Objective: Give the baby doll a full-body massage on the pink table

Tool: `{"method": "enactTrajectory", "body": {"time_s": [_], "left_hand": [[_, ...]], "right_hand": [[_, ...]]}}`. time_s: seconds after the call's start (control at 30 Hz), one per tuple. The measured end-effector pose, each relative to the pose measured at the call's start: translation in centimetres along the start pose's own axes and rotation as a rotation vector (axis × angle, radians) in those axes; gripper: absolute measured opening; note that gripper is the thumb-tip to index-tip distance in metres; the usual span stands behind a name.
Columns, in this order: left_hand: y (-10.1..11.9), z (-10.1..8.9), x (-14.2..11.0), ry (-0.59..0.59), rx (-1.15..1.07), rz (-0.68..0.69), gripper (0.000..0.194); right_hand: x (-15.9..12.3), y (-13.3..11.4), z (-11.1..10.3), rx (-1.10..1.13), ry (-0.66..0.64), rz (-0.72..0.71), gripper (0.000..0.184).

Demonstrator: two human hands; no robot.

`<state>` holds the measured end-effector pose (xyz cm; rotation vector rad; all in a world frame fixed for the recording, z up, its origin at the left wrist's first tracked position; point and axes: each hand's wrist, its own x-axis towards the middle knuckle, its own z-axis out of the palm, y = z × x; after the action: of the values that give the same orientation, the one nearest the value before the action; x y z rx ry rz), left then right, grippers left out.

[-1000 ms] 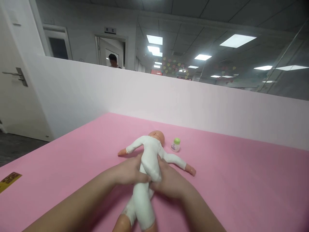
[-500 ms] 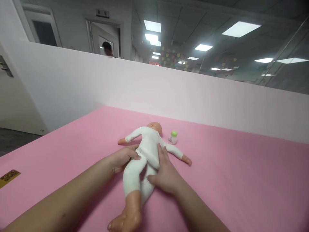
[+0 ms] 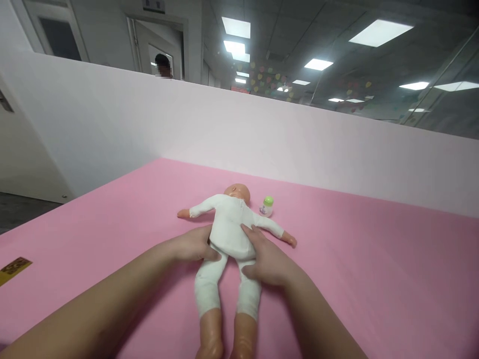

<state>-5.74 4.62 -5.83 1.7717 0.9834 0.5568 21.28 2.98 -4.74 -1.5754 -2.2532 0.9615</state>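
Note:
A baby doll (image 3: 230, 227) in a white cloth suit lies stretched out on the pink surface, its head at the far end and its arms spread. Both its bare feet point toward me, cut off by the lower edge of the view. My left hand (image 3: 196, 244) grips the doll's hip on the left, thumb across the top of the thigh and the other fingers partly hidden beside the body. On the opposite hip, my right hand (image 3: 267, 257) is wrapped round the side, with its fingers along the waist and its thumb on the upper leg.
A small bottle with a green lid (image 3: 267, 207) stands beside the doll's head. A white wall (image 3: 299, 144) borders the pink surface (image 3: 355, 259) at the back. A yellow and black label (image 3: 15, 269) lies at the left. Beyond the wall, a person's head (image 3: 163, 66) shows near a doorway.
The doll's legs have come from crossed over each other to lying side by side, and its lower body has turned flatter. My right hand has shifted slightly right along with the hip.

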Motion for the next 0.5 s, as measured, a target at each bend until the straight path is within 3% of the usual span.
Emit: {"method": "enactTrajectory", "body": {"time_s": [0.13, 0.2, 0.3, 0.37, 0.43, 0.5], "left_hand": [[2.2, -0.5, -1.8, 0.359, 0.422, -0.084, 0.082], [2.8, -0.1, -2.3, 0.452, 0.572, -0.025, 0.073], [3.1, 1.4, -2.2, 0.368, 0.684, 0.166, 0.042], [2.8, 2.5, -1.7, 0.286, 0.715, 0.212, 0.027], [1.9, 3.1, -1.0, 0.224, 0.659, 0.217, 0.02], [0.7, 3.2, -0.4, 0.191, 0.447, 0.235, 0.023]], "right_hand": [[-0.2, -0.6, 0.6, -0.141, 0.113, -0.031, 0.097], [-0.4, -1.1, 0.8, -0.2, 0.178, -0.082, 0.082], [-0.7, -1.9, 1.0, -0.23, 0.243, -0.182, 0.041], [-0.9, -2.3, 1.0, -0.234, 0.241, -0.205, 0.016], [-1.1, -2.7, 1.1, -0.25, 0.212, -0.2, 0.014], [-1.3, -2.9, 1.1, -0.268, 0.166, -0.194, 0.017]]}}
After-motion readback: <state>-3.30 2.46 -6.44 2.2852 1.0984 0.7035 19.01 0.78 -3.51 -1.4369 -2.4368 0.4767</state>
